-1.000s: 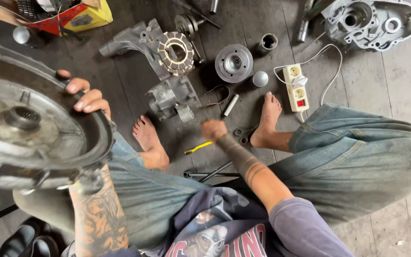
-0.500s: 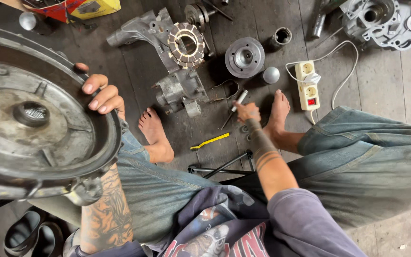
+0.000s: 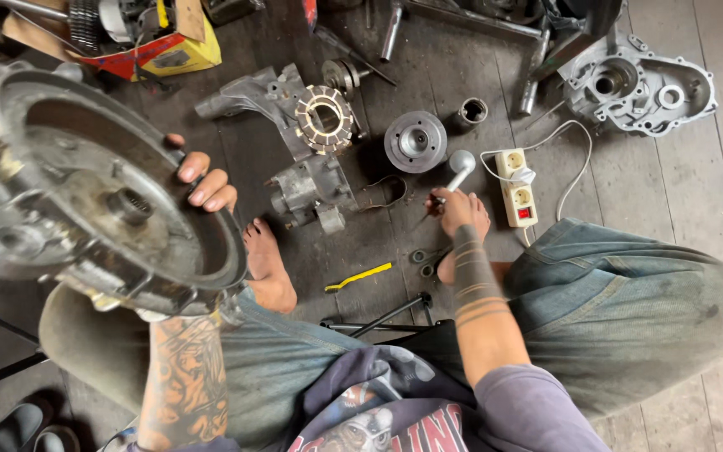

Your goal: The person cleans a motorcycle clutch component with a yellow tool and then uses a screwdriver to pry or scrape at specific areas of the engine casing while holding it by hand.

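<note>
Your left hand (image 3: 198,180) was clamped on the rim of the big round metal wheel hub (image 3: 102,192), held up over your left knee. Your right hand (image 3: 455,209) was closed on a small tool (image 3: 459,165) with a rounded grey end, above the floor (image 3: 361,251) between the grey flywheel (image 3: 414,141) and white power strip (image 3: 515,187).

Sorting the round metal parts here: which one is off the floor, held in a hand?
The big wheel hub, gripped by the left hand at its rim. The flywheel and stator lie on the floor.
</note>
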